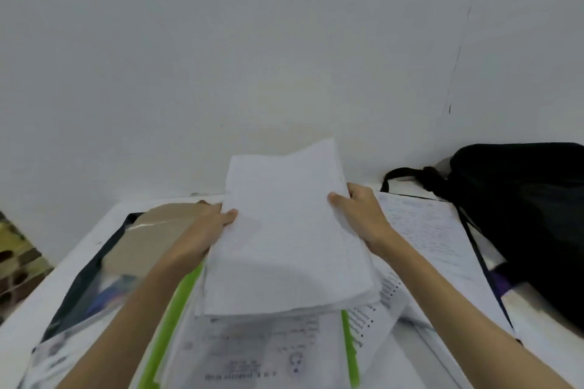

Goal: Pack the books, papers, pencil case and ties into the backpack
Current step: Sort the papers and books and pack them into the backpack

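Head view, one angle only. Centre of frame: stack of white papers (287,230) lifted at its far end, near edge resting on the printed sheets (252,354) and green-edged folder (170,319) below. Left hand (205,230) clamped on the stack's left edge, thumb on top; right hand (360,218) gripping the right edge likewise. Black backpack (521,215) slumped at right of frame on the tabletop (79,246), well apart from the stack; whether its mouth is open cannot be told. Handwritten sheet (426,230) lies between. Judgement: loose sheets, light but floppy, likely to fan or slide; grip both long edges, squared, thumbs pressing down.
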Available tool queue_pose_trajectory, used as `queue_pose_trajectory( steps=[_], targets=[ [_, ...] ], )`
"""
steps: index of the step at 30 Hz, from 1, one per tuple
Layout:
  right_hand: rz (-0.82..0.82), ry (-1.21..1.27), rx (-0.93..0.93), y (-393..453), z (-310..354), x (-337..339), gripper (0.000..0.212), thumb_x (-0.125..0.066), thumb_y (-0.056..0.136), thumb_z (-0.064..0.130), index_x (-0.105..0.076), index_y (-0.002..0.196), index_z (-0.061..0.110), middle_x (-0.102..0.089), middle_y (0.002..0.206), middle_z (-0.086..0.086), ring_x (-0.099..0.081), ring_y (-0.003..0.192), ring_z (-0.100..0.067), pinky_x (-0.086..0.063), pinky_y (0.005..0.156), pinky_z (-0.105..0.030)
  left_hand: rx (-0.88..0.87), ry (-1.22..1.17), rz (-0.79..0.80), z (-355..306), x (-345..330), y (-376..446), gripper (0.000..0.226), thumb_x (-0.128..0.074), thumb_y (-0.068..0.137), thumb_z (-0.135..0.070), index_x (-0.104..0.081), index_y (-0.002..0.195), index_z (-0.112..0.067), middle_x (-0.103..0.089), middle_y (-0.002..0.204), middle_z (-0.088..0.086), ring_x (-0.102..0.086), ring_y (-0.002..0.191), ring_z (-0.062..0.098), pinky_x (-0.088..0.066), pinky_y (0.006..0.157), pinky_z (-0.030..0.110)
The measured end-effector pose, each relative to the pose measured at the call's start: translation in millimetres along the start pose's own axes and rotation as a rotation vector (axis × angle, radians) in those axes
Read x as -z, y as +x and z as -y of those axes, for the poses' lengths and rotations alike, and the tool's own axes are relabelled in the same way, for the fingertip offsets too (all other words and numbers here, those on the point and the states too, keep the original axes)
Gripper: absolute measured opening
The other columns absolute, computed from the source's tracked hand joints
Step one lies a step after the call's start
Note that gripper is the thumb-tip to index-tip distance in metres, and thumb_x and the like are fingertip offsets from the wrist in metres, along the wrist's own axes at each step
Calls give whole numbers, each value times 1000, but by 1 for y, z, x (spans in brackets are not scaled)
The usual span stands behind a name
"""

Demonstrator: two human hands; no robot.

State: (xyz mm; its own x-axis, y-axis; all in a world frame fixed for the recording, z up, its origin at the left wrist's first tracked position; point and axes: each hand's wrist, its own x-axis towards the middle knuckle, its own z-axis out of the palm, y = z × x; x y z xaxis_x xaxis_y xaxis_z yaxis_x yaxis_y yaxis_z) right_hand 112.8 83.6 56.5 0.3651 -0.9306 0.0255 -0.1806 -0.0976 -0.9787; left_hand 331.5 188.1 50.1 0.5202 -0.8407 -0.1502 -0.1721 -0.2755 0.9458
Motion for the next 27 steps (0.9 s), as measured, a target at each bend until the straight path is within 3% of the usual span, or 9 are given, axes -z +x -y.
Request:
queue_pose_trajectory(
  steps=[5,8,10,14,16,19,23,25,27],
  targets=[
    [137,-169,-129,-31,-29,-33,16,-53,92,13,-56,77,9,-60,80,-6,-53,63,-16,-41,52,-20,139,357,46,51,20,-23,30,-46,99,-21,-56,120,-2,-60,119,12,-59,107,29,-46,94,38],
    [227,-327,-129,-42,-31,-35,27,-57,92,23,-47,72,8,-50,63,-4,-44,46,-11,-32,36,-15,133,625,8,62,26,-30,14,-47,93,-21,-51,88,-8,-52,91,4,-51,83,20,-37,66,29],
    [125,-387,-77,-40,-29,-24,32,-62,89,35,-53,75,7,-51,61,-3,-48,46,-9,-37,44,-17,105,796,-50,62,28,-35,21,-48,88,-22,-37,73,-13,-45,75,1,-42,68,17,-28,56,29],
    [-197,-854,-6,-20,-35,25,38,-57,88,48,-58,101,12,-62,100,-4,-57,96,-26,-40,74,-33,-1,1212,-164,46,22,-42,50,-48,90,-44,-41,128,-13,-50,126,6,-44,117,25,-41,83,35],
    [-49,-1086,-127,-11,-44,45,46,-52,89,53,-54,110,13,-58,114,-5,-53,108,-27,-39,83,-36,-139,1131,-135,37,9,-43,63,-46,92,-50,-29,144,-18,-36,144,4,-30,133,25,-36,99,38],
    [132,-1055,-281,-3,-55,50,45,-54,86,58,-48,94,14,-56,95,-2,-54,91,-22,-38,70,-30,-395,881,73,29,-25,-44,56,-43,94,-52,-31,144,-33,-24,154,-7,-21,140,18,-21,113,35],
    [186,-936,-244,3,-41,51,34,-54,92,36,-42,70,13,-49,85,-1,-48,89,-22,-33,58,-23,-532,829,336,41,-81,-45,49,-35,95,-54,-28,143,-43,-11,157,-14,-3,146,13,-5,118,42],
    [239,-890,-192,5,-25,51,24,-50,95,25,-56,85,3,-49,98,-5,-48,92,-21,-36,67,-26,-551,876,346,57,-96,-42,47,-32,97,-52,-29,143,-41,-9,157,-14,0,146,13,-3,118,44],
    [208,-825,-116,7,-11,49,21,-54,92,17,-51,73,8,-46,80,-2,-44,71,-16,-31,58,-25,-587,858,307,69,-102,-39,45,-31,98,-49,-29,142,-41,-10,157,-15,-1,146,12,-4,118,43]
  ],
)
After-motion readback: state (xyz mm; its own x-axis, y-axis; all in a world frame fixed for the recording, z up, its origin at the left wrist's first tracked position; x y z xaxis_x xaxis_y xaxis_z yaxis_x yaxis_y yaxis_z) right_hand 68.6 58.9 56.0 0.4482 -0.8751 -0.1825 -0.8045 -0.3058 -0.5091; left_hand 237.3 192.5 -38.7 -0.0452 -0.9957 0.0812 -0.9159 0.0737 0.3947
